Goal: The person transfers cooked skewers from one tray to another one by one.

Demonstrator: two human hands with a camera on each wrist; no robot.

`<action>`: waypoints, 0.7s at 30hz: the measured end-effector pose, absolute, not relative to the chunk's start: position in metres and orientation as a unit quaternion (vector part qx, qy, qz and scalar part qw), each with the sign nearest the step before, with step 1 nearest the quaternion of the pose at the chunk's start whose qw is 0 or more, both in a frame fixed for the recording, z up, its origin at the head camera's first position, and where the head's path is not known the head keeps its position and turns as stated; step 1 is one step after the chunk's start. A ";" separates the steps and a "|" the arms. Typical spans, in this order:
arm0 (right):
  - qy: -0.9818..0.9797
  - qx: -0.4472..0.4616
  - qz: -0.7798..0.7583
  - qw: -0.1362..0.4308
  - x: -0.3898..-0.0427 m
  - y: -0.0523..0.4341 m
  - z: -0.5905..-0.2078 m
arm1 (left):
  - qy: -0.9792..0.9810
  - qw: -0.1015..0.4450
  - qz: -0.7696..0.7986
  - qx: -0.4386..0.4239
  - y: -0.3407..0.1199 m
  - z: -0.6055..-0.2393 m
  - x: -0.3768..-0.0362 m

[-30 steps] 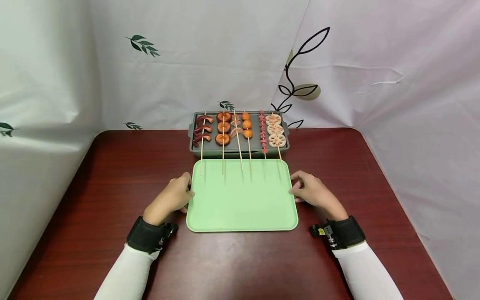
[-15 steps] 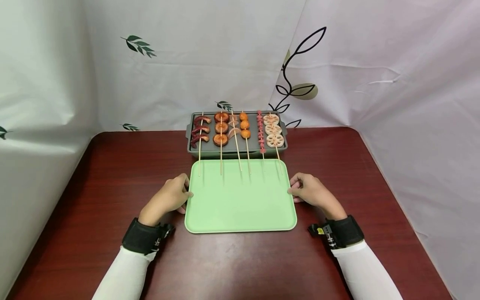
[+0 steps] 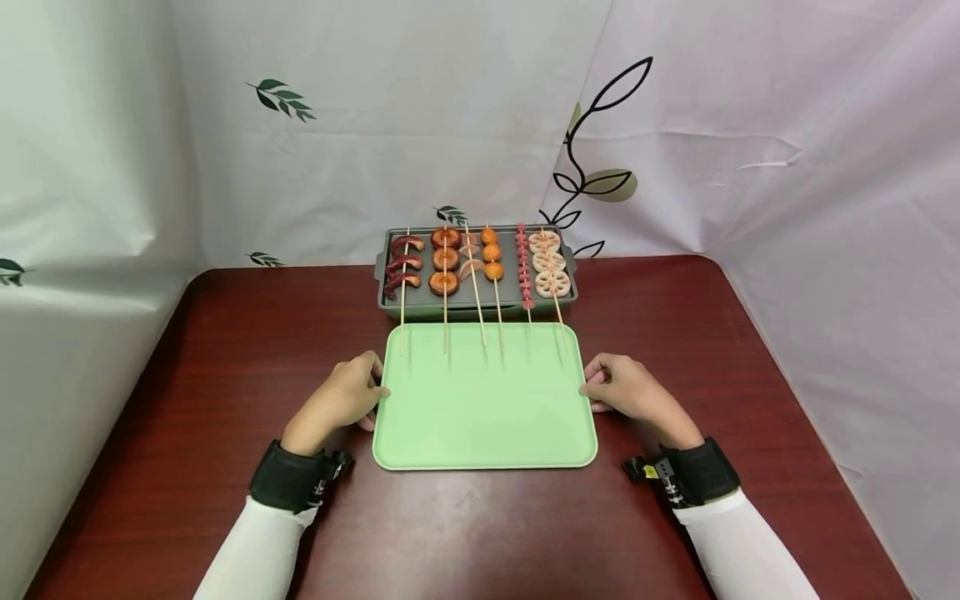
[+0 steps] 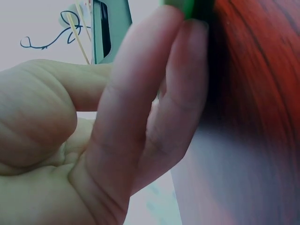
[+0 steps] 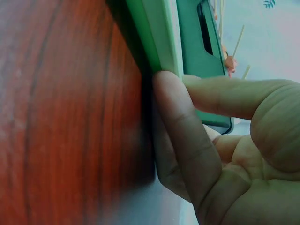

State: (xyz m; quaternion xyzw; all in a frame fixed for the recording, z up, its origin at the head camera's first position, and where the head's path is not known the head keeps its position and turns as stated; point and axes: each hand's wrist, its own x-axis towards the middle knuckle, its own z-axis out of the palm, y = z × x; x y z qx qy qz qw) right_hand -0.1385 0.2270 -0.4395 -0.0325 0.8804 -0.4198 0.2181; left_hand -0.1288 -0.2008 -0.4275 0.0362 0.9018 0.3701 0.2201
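Draped white sheets printed with leaf sprigs close in a dark red wooden tabletop [image 3: 225,350], and at its centre lies the pale green tray [image 3: 483,400], flat on the wood with nothing resting on its floor. Your left hand [image 3: 341,398] is at the tray's left edge, fingers curled loosely with the fingertips [image 4: 187,56] against the rim; your right hand [image 3: 628,389] mirrors it at the right edge, fingertips [image 5: 164,93] pressed to the green lip. Whether either hand truly grips the rim or only touches it, the wrist views do not settle.

Just beyond the tray's far edge sits a grey grill pan [image 3: 476,287] carrying six skewers in a row, among them dark red curled pieces [image 3: 402,265], orange rings [image 3: 445,260] and lotus root slices [image 3: 549,262]. Their bare wooden stick ends reach out over the tray's far rim.

By the look of it, you have the tray squared up in front of the pan, and every skewer remains on the grill: moving food is not yet begun.
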 end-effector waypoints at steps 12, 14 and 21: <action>0.898 -0.067 -0.392 0.188 -0.134 0.224 -0.438 | 0.898 0.226 0.378 0.025 -0.200 -0.425 -0.127; 0.898 -0.068 -0.392 0.186 -0.134 0.225 -0.438 | 0.896 0.228 0.381 0.027 -0.201 -0.425 -0.127; 0.899 -0.058 -0.388 0.197 -0.135 0.225 -0.440 | 0.891 0.189 0.413 0.009 -0.215 -0.408 -0.136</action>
